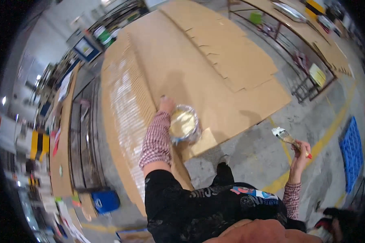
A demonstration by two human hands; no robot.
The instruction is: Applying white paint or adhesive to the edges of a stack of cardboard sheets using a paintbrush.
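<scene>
My right hand (pixel 301 150) is closed round the handle of a flat paintbrush (pixel 286 137), held out over the floor on the right. White stuff coats its bristles. My left hand (pixel 167 105) is at the far left side of a round tub (pixel 198 123) lined with clear plastic. Pale cream paste (pixel 183 122) lies inside the tub. The left fingers look closed, with a small dark spot at their tips; what they grip is hidden. Beneath is a large brown cardboard sheet (pixel 166 52), its left flap (pixel 125 101) streaked with shiny wet-looking bands.
A long bench (pixel 75 121) runs along the left, a blue bin (pixel 105 201) at its near end. A metal-framed table (pixel 280 24) stands at the far right. Nearer on the right is a blue plastic pallet (pixel 351 152). Yellow lines (pixel 326 139) mark the grey floor.
</scene>
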